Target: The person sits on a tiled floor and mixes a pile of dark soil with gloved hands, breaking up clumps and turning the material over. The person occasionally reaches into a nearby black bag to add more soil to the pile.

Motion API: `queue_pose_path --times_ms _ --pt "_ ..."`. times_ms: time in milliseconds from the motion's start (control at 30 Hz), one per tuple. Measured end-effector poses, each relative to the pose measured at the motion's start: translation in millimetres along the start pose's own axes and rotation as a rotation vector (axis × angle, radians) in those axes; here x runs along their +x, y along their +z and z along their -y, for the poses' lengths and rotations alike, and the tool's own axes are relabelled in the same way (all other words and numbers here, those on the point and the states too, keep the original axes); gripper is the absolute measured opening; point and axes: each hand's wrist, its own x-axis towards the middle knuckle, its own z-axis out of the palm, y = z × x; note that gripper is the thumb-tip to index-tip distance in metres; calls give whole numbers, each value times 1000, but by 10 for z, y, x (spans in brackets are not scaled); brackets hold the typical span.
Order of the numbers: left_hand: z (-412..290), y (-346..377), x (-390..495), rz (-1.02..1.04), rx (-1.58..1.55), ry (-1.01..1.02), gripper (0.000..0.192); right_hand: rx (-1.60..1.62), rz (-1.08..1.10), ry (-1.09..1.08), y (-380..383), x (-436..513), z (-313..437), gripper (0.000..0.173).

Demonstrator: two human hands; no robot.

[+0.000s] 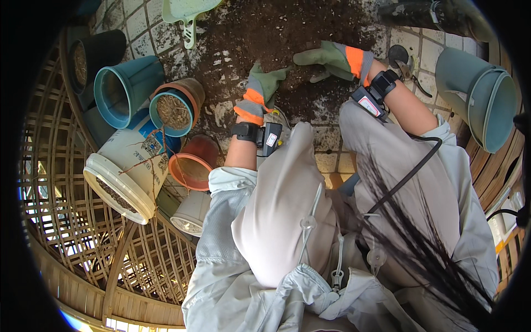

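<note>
Both my hands wear green-grey work gloves with orange cuffs and are low over dark soil [265, 37] spread on a tiled floor. My left hand [265, 83] has its fingers apart, the thumb pointing right, and nothing shows in it. To its right, my right hand [327, 60] reaches left with its fingers extended and parted, holding nothing that I can see. Some fingertips are at the soil; whether they touch it I cannot tell. Beside my right wrist lie pruning shears [408, 74]. A pale green dustpan [191, 16] rests at the soil's upper left edge.
At left lie a teal pot [124, 91], nested pots holding dry material [172, 112], a terracotta-coloured pot [195, 166], a white bucket [124, 178] and a bare twig [164, 145]. Blue-green pots [481, 99] lie at right. A dark cylindrical object [439, 16] is at upper right. Wooden lattice [74, 207] borders the left.
</note>
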Motion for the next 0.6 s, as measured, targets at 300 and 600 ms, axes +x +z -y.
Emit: queue_pose_path --times_ms 300,600 --pt "-98 298 52 -293 -3 -130 35 -124 -295 78 86 31 -31 38" --pt "-208 287 -83 -324 62 -148 33 -84 -314 -1 -178 120 -275 44"
